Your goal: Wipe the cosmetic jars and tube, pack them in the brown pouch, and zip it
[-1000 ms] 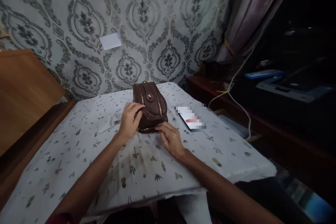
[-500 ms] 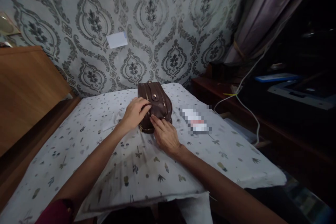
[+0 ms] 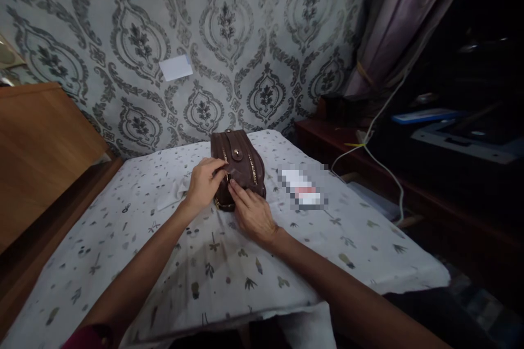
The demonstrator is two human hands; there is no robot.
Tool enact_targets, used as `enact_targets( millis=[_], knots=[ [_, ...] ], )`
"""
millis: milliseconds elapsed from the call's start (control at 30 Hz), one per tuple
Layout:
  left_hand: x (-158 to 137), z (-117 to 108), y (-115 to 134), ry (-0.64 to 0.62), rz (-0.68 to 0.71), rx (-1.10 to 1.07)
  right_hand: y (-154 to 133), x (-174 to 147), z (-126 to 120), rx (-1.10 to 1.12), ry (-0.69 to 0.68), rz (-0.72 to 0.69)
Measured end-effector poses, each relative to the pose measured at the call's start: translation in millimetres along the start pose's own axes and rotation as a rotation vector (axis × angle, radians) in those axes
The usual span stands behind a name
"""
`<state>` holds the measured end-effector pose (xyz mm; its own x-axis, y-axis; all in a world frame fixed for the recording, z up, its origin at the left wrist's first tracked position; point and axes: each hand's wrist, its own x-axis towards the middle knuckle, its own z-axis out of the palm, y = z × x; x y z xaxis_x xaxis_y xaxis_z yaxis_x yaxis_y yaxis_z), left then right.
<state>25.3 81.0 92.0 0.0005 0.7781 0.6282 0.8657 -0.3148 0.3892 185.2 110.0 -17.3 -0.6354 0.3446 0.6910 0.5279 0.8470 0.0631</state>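
A brown leather-like bag (image 3: 244,172) with gold-toothed zippers and a round metal snap lies on a bed-like surface under a white printed cloth (image 3: 229,267). My left hand (image 3: 204,184) is at the bag's left zipper, thumb and fingertips drawn together in a pinch there. Whatever small part sits between those fingertips is too small to make out. Against the near end of the bag rests my right hand (image 3: 254,214), its fingers stretched out flat and touching the leather just below the left fingertips.
To the right of the bag lies a blurred-out phone-like item (image 3: 303,188). A crumpled white piece (image 3: 172,196) is left of my left hand. A wooden panel (image 3: 45,147) borders the left side; a white cable (image 3: 387,169) hangs by dark furniture on the right. Patterned wallpaper is behind.
The view has shifted slightly, so the bag appears a little further left. My left fingertips have edged left relative to the snap. The right hand stays pressed on the bag.
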Motion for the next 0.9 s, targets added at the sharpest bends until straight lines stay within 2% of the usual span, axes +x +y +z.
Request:
enact_targets(
  millis=[167,333,600,900],
  knots=[
    [-7,7,-1,0.09,0.0,-0.092,0,1,4,-0.033,-0.093,0.037],
    [-13,8,-5,0.114,0.086,-0.097,-1,3,2,-0.025,-0.131,0.045],
    [-12,0,-13,0.047,0.182,-0.079,1,5,-3,-0.031,-0.104,0.044],
    [-9,-3,-18,-0.003,0.255,-0.089,0,5,-6,0.02,-0.138,0.07]
  ],
)
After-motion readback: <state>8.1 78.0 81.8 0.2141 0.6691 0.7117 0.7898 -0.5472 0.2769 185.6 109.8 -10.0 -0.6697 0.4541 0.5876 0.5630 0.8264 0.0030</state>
